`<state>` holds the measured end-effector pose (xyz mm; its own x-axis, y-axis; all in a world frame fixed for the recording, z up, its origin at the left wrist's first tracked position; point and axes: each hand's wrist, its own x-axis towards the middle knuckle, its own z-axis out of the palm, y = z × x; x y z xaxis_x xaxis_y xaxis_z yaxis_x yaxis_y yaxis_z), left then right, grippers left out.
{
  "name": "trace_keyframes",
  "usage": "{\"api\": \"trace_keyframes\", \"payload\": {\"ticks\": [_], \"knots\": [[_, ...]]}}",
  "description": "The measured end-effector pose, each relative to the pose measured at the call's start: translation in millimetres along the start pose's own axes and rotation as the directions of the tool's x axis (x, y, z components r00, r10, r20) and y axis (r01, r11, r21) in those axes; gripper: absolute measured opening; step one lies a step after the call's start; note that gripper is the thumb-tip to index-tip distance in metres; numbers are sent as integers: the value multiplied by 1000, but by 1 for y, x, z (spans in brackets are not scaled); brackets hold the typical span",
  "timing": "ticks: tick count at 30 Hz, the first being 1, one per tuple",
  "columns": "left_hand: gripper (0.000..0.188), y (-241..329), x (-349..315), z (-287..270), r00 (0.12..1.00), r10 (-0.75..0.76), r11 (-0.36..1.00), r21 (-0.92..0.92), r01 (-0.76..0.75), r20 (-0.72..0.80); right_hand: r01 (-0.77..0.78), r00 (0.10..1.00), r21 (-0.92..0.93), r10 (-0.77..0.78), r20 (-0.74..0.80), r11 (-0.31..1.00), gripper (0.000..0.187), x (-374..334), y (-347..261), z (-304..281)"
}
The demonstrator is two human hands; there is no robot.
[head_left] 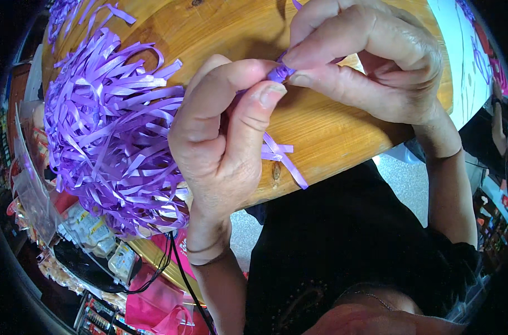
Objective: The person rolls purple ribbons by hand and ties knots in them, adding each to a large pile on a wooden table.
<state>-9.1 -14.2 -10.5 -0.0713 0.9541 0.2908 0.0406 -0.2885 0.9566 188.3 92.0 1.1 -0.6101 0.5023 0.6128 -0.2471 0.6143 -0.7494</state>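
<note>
A purple satin ribbon [280, 73] is bunched into a small knot or roll between my two hands, above the wooden table. My left hand [223, 131] pinches it between thumb and forefinger from the left. From the right, the thumb and fingertips of my right hand [371, 61] close on the same bunched part, and the fingertips of both hands almost meet. Two ribbon tails [287, 159] hang out below my left hand over the wood. My fingers hide part of the ribbon, so its exact fold cannot be made out. Left of my left hand lies a big heap of cut purple ribbons [109, 123].
The round-edged wooden table [332, 148] curves around in front of me. More purple ribbons [64, 19] lie at its far left. A white surface [460, 61] adjoins it on the right. Below left are packaged goods [89, 229], black cables [173, 251] and a pink bag [153, 301].
</note>
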Motion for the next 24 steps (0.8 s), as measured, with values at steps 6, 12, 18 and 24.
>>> {"api": "trace_keyframes", "payload": {"ticks": [6, 12, 18, 24], "knots": [[24, -4, 0, 3, 999, 1, 992, -124, -5, -36, 124, 992, -65, -122, 36, 990, 15, 9, -4, -9], [25, -2, 0, 3, 997, -34, 992, -124, 26, -64, 61, 998, -63, -59, 36, 996, 13, 7, -6, -2], [27, 1, -3, 2, 997, -55, 998, -35, 53, -58, 214, 977, -184, -211, 33, 959, 13, 7, 1, -4], [28, 0, -4, 0, 998, -46, 999, 7, 47, -37, 261, 963, -190, -242, 121, 946, 13, 16, 1, -14]]}}
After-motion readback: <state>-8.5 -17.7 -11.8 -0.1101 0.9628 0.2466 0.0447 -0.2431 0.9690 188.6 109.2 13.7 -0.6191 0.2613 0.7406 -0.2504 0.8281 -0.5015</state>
